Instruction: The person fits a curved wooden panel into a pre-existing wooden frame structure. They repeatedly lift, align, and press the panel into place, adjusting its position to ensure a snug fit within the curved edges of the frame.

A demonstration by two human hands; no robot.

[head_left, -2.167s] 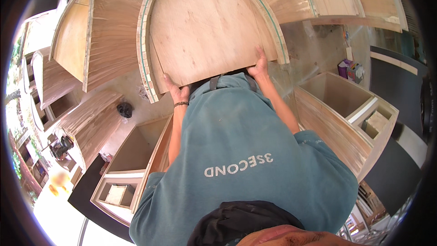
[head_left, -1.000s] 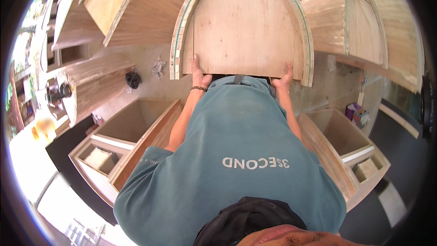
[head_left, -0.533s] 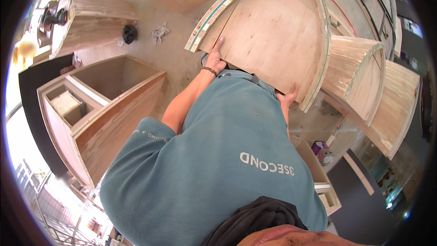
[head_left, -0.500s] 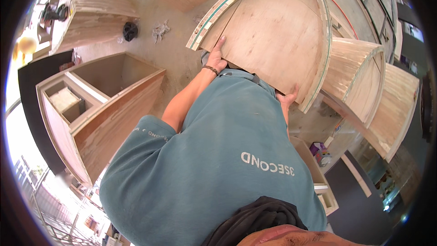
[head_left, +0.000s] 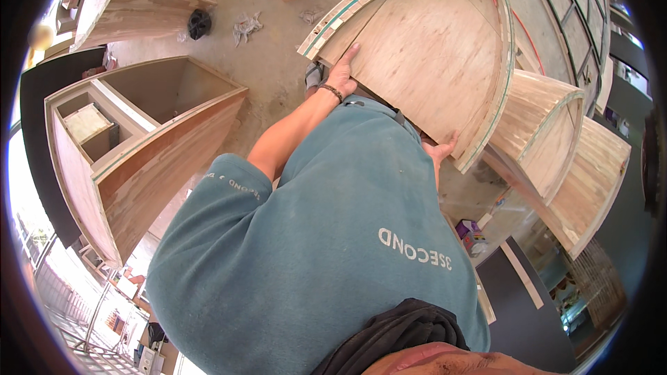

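Observation:
A large curved plywood cabinet part [head_left: 424, 55], its bowed rim striped with a thin green line, is held in front of my waist. My left hand [head_left: 342, 76], with a dark bracelet at the wrist, grips its near left edge, thumb on the top face. At the near right corner my right hand [head_left: 440, 149] clasps the same edge, thumb also on top. The fingers of both hands are hidden under the panel.
An unfinished wooden cabinet [head_left: 167, 139] with compartments stands at left. Further curved wooden cabinets [head_left: 549, 139] stand at right. A black bundle [head_left: 199, 23] and a crumpled white scrap [head_left: 246, 28] lie on the floor. A purple box [head_left: 472, 236] sits low at right.
The curved part and both hands have shifted slightly right in view. The cabinet at left has slid left and up in the picture. My grip looks the same.

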